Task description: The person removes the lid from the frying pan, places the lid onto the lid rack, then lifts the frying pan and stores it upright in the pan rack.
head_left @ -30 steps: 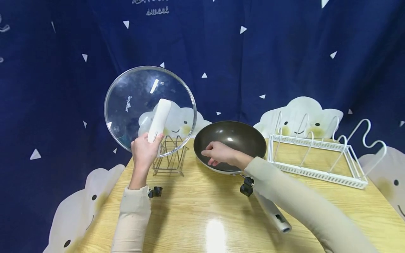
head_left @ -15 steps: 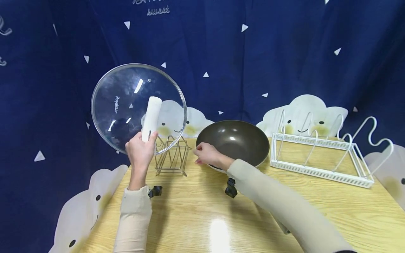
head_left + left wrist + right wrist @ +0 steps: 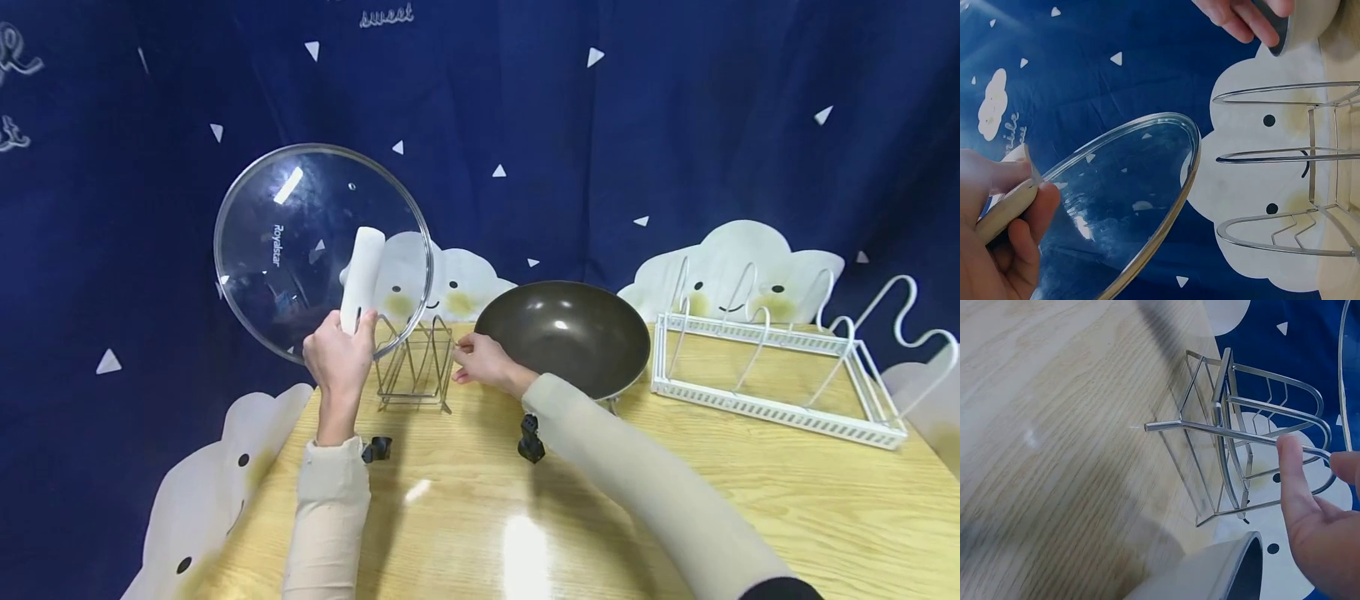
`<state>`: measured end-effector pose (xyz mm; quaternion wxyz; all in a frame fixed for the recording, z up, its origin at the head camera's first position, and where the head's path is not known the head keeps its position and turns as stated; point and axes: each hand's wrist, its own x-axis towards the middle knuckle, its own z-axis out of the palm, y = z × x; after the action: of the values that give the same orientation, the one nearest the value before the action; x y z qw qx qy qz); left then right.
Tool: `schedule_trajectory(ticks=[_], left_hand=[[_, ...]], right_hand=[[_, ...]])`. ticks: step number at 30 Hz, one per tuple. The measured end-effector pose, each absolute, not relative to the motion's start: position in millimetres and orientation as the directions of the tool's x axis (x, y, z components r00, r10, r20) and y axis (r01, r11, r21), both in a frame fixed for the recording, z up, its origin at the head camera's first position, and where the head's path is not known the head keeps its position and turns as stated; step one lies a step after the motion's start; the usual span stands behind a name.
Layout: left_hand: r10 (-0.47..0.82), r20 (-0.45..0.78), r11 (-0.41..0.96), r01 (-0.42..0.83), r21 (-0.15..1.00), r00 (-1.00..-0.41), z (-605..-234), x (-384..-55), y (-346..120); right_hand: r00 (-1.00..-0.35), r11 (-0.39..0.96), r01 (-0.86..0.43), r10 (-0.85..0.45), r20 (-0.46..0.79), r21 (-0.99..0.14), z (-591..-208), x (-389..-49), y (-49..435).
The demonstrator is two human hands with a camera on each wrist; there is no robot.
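In the head view my left hand [image 3: 341, 354] grips the white handle [image 3: 364, 271] of a large round glass pot lid [image 3: 300, 200], raised and tilted with its face toward me. The left wrist view shows the fingers wrapped on that handle. Behind the lid's lower right edge stands a small metal wire rack [image 3: 1222, 434] with upright hoops. My right hand [image 3: 486, 360] is just right of this rack, fingers loosely bent. In the left wrist view a gap separates them. A dark-lined wok [image 3: 562, 342] sits right behind my right hand; the right sleeve hides its long handle.
A white rack [image 3: 780, 414] with wavy wire dividers stands on the wooden table [image 3: 450, 517] to the right of the wok. A dark blue curtain [image 3: 525, 108] with clouds hangs behind the table. Black wrist-camera mounts [image 3: 531, 442] show below the hands.
My right hand has moved left from over the wok to beside the wire rack. The lid has shifted left and turned slightly, still held by my left hand.
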<state>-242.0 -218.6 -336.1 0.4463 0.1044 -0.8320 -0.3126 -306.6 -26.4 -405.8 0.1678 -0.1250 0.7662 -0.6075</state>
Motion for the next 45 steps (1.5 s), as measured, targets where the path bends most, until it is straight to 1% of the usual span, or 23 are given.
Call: schedule_trajectory(ticks=[3, 7, 15, 19, 23, 27, 30, 33, 38, 45], left_hand=[[-0.453, 0.679, 0.789, 0.094, 0.607, -0.578, -335.0, -242.8, -218.8], [-0.462, 0.658, 0.792, 0.057, 0.608, -0.595, -337.4, -242.8, -218.8], [-0.431, 0.651, 0.826, 0.019, 0.564, -0.625, -344.9, -241.9, -213.4], [-0.422, 0.647, 0.837, 0.002, 0.548, -0.635, -347.2, -242.7, -211.9], [-0.411, 0.658, 0.847, 0.003, 0.532, -0.631, -349.0, -242.7, -210.2], [-0.403, 0.667, 0.849, 0.016, 0.527, -0.626, -350.7, -242.6, -208.5], [-0.395, 0.663, 0.852, 0.017, 0.523, -0.636, -351.3, -242.5, -207.0], [-0.376, 0.658, 0.861, 0.018, 0.509, -0.653, -350.5, -241.7, -205.0], [-0.348, 0.647, 0.875, 0.012, 0.484, -0.678, -349.1, -241.1, -203.6], [-0.325, 0.605, 0.890, -0.018, 0.457, -0.727, -348.9, -242.0, -204.2]], right_hand=[[-0.917, 0.242, -0.031, -0.394, -0.068, -0.970, -406.3, -311.7, -32.7], [-0.918, 0.244, -0.041, -0.392, -0.060, -0.969, -412.6, -316.9, -44.6], [-0.891, 0.159, 0.052, -0.439, -0.117, -0.986, -423.9, -316.1, -63.2], [-0.883, 0.134, 0.070, -0.453, -0.124, -0.989, -428.3, -314.3, -68.2], [-0.887, 0.128, 0.066, -0.446, -0.117, -0.990, -430.9, -313.3, -68.9], [-0.896, 0.169, 0.014, -0.436, -0.087, -0.985, -430.6, -312.3, -67.9], [-0.904, 0.220, -0.041, -0.424, -0.058, -0.975, -429.5, -311.3, -66.9], [-0.913, 0.269, -0.080, -0.406, -0.038, -0.960, -427.6, -309.6, -65.9], [-0.920, 0.313, -0.106, -0.391, -0.027, -0.944, -425.8, -307.7, -63.5], [-0.916, 0.395, -0.170, -0.402, -0.003, -0.903, -424.1, -306.4, -57.0]])
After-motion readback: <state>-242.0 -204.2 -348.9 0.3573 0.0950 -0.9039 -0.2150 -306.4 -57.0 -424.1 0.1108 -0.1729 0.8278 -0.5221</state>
